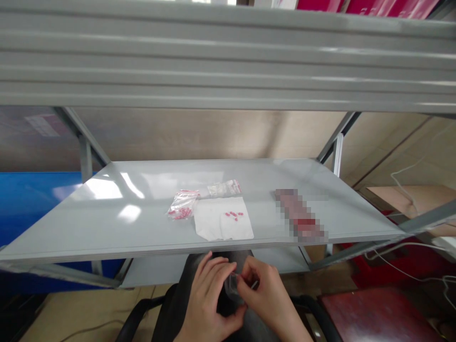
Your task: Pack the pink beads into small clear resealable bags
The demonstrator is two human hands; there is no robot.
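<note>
Got my left hand (209,297) and right hand (267,287) both pinching a small clear plastic bag (232,286), nearside of the flat white paper sheet (210,221); oval pink pills (233,214) sit on that

On the table (107,232), the pills (232,214) lie on the right part of the paper sheet (210,227), which has one bag (182,203) at its left, another bag (223,188) behind it, and a pixelated object (298,213) at its right.

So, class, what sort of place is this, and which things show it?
Possibly a small workshop or storeroom: a metal-framed grey shelf, a zip bag of pink pieces lying on it, and a chair armrest in front.
</note>
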